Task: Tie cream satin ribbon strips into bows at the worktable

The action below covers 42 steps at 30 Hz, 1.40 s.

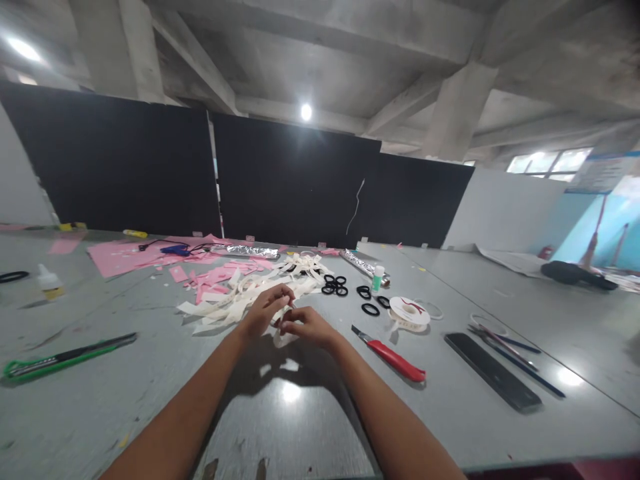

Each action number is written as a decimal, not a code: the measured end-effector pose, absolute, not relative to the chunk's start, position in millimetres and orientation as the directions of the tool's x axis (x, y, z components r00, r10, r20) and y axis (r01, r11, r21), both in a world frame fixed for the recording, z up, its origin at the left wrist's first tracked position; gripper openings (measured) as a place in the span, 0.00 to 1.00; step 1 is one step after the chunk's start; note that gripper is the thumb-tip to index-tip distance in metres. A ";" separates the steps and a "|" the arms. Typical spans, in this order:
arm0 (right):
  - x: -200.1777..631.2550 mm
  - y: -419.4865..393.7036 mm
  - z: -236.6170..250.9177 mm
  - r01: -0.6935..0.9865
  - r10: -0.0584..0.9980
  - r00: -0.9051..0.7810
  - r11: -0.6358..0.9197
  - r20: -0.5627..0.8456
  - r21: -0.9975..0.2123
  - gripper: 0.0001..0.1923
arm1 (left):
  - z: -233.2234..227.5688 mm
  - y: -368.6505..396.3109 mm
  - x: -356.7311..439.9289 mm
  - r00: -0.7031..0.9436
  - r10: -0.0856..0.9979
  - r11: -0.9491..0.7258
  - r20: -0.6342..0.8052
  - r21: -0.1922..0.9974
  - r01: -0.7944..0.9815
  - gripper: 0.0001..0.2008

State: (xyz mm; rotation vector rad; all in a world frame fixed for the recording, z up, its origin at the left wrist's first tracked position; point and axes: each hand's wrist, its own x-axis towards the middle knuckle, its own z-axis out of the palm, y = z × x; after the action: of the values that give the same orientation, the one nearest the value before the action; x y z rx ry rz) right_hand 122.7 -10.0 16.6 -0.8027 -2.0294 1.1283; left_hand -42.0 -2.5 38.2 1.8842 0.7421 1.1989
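Observation:
My left hand (265, 308) and my right hand (306, 325) meet over the grey table (150, 400), fingertips together on a cream ribbon strip (283, 337) that loops below them. Something small and dark shows between the fingers; I cannot tell what it is. A pile of cream ribbon strips (250, 290) lies just behind my left hand. Several black rings (334, 285) sit beyond my right hand.
A red utility knife (393, 355) lies right of my hands, a white ribbon spool (409, 312) behind it. A black ruler (493, 371) and pens (515, 357) are at the right. A green knife (60, 359) lies left, pink paper scraps (130, 257) and a glue bottle (49, 281) farther back.

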 end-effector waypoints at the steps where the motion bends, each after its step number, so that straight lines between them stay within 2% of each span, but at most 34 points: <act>1: 122.3 -9.8 16.4 0.159 0.778 -0.580 0.400 0.242 -0.903 0.14 | 37.8 -2.1 -42.2 0.353 0.802 -0.547 0.482 0.830 0.108 0.08; 6: 129.5 -8.7 24.2 -0.054 0.862 -0.440 0.253 0.251 -0.966 0.15 | 37.0 0.9 -46.0 0.309 0.824 -0.556 0.475 0.781 0.285 0.11; 9: 135.0 -9.7 29.9 -0.050 0.866 -0.457 0.201 0.201 -0.978 0.12 | 40.3 0.8 -48.6 0.389 0.820 -0.554 0.421 0.754 0.353 0.14; 13: 142.4 -7.6 31.6 -0.021 0.857 -0.476 0.213 0.197 -0.977 0.10 | 42.2 1.3 -50.5 0.456 0.831 -0.523 0.319 0.730 0.441 0.17; 15: 147.5 -4.9 31.7 0.003 0.865 -0.477 0.178 0.155 -0.984 0.09 | 41.1 3.0 -51.6 0.431 0.844 -0.503 0.319 0.749 0.431 0.17; 18: 156.3 0.3 32.9 0.097 0.904 -0.410 0.177 0.123 -0.979 0.10 | 38.4 7.6 -54.6 0.352 0.849 -0.514 0.395 0.772 0.373 0.17; 21: 163.4 5.4 33.5 0.242 0.914 -0.348 0.302 0.208 -0.922 0.13 | 36.0 12.8 -57.8 0.282 0.847 -0.528 0.451 0.779 0.339 0.18; 24: 165.8 8.0 31.9 0.342 0.886 -0.376 0.404 0.271 -0.848 0.09 | 34.8 15.2 -58.1 0.264 0.846 -0.530 0.463 0.782 0.327 0.18; 26: 164.9 7.7 30.4 0.348 0.872 -0.429 0.402 0.237 -0.847 0.11 | 34.3 14.9 -56.3 0.285 0.848 -0.523 0.447 0.791 0.318 0.18; 29: 162.2 5.2 30.1 0.323 0.879 -0.454 0.314 0.145 -0.893 0.17 | 33.2 13.3 -52.7 0.337 0.850 -0.502 0.404 0.815 0.290 0.18; 32: 161.4 2.3 32.3 0.254 0.885 -0.451 0.253 0.118 -0.934 0.12 | 31.8 12.5 -50.8 0.360 0.848 -0.494 0.389 0.828 0.267 0.18; 34: 162.0 0.6 33.2 0.186 0.863 -0.495 0.221 0.102 -0.957 0.08 | 31.5 12.4 -50.7 0.362 0.845 -0.497 0.393 0.828 0.261 0.18; 36: 162.8 -0.5 32.4 0.162 0.829 -0.556 0.184 0.064 -0.969 0.08 | 32.0 12.2 -51.1 0.360 0.844 -0.499 0.398 0.828 0.255 0.18; 39: 164.6 -0.3 28.8 0.241 0.803 -0.596 0.165 -0.012 -0.956 0.08 | 33.9 11.2 -52.1 0.348 0.846 -0.496 0.403 0.834 0.240 0.17; 42: 167.8 3.4 25.9 0.363 0.811 -0.584 0.221 -0.036 -0.905 0.07 | 35.4 10.9 -53.9 0.326 0.854 -0.493 0.406 0.832 0.255 0.16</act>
State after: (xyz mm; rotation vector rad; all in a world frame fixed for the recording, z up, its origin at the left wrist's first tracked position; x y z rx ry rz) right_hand 167.8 3.4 25.9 -1.0813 -2.0523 1.3324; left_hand -53.9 10.9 35.4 1.9320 0.9746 1.1567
